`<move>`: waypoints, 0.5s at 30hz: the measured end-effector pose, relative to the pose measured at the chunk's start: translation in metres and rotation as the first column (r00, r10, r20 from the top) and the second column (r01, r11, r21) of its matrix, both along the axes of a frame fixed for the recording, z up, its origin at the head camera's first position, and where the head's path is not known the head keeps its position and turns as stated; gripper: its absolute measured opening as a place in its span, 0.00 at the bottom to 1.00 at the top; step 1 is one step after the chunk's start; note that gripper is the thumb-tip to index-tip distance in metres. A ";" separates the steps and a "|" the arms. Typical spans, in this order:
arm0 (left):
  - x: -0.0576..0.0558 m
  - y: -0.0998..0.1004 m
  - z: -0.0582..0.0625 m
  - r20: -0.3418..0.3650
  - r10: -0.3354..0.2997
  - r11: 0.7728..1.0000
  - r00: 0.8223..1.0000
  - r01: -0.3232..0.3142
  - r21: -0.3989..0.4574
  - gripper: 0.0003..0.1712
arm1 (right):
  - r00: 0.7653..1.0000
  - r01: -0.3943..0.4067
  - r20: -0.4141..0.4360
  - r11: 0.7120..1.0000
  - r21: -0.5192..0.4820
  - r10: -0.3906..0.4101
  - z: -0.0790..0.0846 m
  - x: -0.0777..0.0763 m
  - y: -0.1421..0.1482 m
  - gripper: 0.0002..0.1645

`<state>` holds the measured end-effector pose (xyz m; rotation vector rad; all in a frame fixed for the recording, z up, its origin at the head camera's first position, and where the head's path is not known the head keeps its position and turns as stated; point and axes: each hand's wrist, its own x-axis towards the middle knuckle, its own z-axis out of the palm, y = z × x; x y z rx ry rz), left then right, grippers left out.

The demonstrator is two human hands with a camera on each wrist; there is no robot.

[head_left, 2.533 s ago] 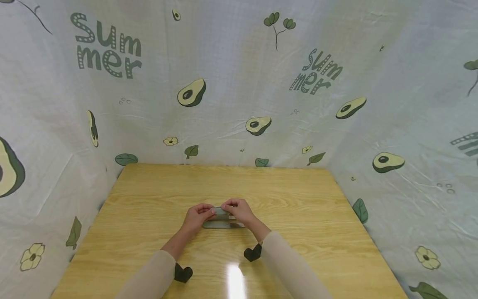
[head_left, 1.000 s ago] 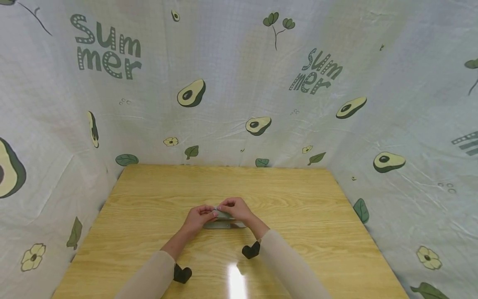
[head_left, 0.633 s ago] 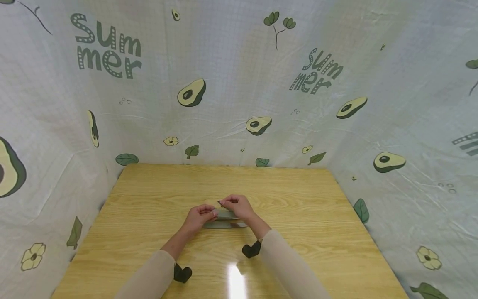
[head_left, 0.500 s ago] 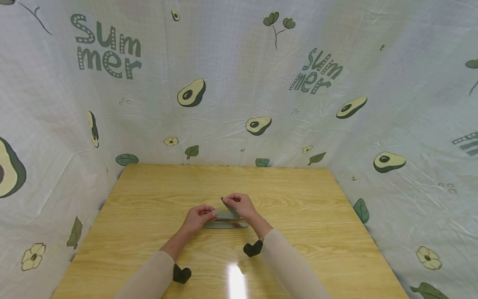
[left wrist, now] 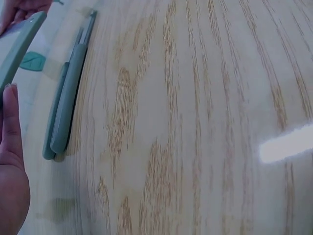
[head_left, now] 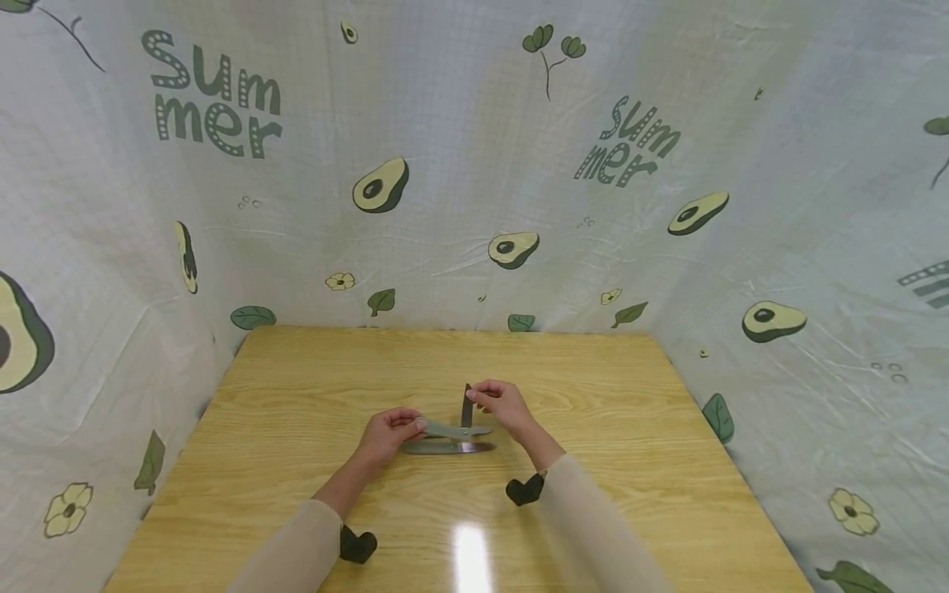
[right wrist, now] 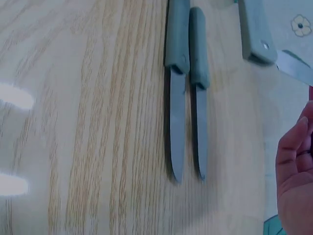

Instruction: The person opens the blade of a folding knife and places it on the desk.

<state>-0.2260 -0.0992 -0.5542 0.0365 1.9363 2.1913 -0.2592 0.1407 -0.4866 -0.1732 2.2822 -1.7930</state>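
Note:
My left hand (head_left: 389,435) grips the grey-green handle of a folding knife (head_left: 441,429), raised a little over the table. My right hand (head_left: 500,403) pinches the knife's blade (head_left: 467,409) near its end; it stands out roughly square to the handle. The right wrist view has the handle's pivot end (right wrist: 259,46) and part of the blade (right wrist: 295,67). On the wood below lie two more knives with grey-green handles, side by side, blades out: a larger knife (right wrist: 177,39) and a slimmer knife (right wrist: 199,49). The held knife partly hides the slimmer one from the head camera.
The light wooden table (head_left: 334,371) has a patterned cloth (head_left: 445,123) hanging behind it and at both sides. A bright reflection shines near the front. Black heart-shaped pieces (head_left: 525,489) hang at both sleeve cuffs.
My right hand has moved right and away from the left, swinging the blade out of the handle. Earlier both hands were close together at the folded knife. The left hand keeps its hold.

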 end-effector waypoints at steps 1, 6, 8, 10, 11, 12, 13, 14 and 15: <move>0.000 -0.001 0.000 0.008 0.011 1.000 1.000 -0.011 0.002 0.19 | 1.000 -0.001 0.001 1.000 -0.005 0.001 0.002 0.001 0.003 0.13; -0.002 -0.005 0.002 0.056 0.088 0.995 0.995 -0.090 0.042 0.18 | 0.999 0.045 0.022 0.997 -0.055 -0.044 -0.022 -0.012 0.017 0.11; -0.003 -0.006 0.002 0.066 0.118 0.989 0.991 -0.122 0.077 0.18 | 0.997 0.073 0.026 0.995 -0.073 -0.071 -0.034 -0.015 0.019 0.09; -0.005 -0.007 0.001 0.064 0.143 0.984 0.988 -0.149 0.100 0.19 | 0.996 0.087 0.033 0.992 -0.089 -0.085 -0.040 -0.013 0.020 0.08; -0.005 -0.008 0.001 0.061 0.154 0.981 0.986 -0.160 0.108 0.19 | 0.995 0.092 0.040 0.991 -0.094 -0.088 -0.042 -0.013 0.021 0.07; -0.005 -0.009 0.000 0.061 0.164 0.978 0.985 -0.170 0.119 0.19 | 0.995 0.095 0.048 0.991 -0.099 -0.090 -0.045 -0.011 0.022 0.07; -0.005 -0.009 -0.001 0.061 0.173 0.976 0.983 -0.180 0.125 0.19 | 0.994 0.100 0.058 0.990 -0.102 -0.094 -0.047 -0.010 0.022 0.07; -0.005 -0.009 -0.001 0.061 0.181 0.974 0.982 -0.187 0.129 0.19 | 0.993 0.103 0.066 0.989 -0.107 -0.097 -0.049 -0.009 0.023 0.08; -0.005 -0.010 -0.002 0.065 0.188 0.972 0.980 -0.195 0.133 0.19 | 0.992 0.106 0.076 0.988 -0.108 -0.098 -0.051 -0.008 0.024 0.08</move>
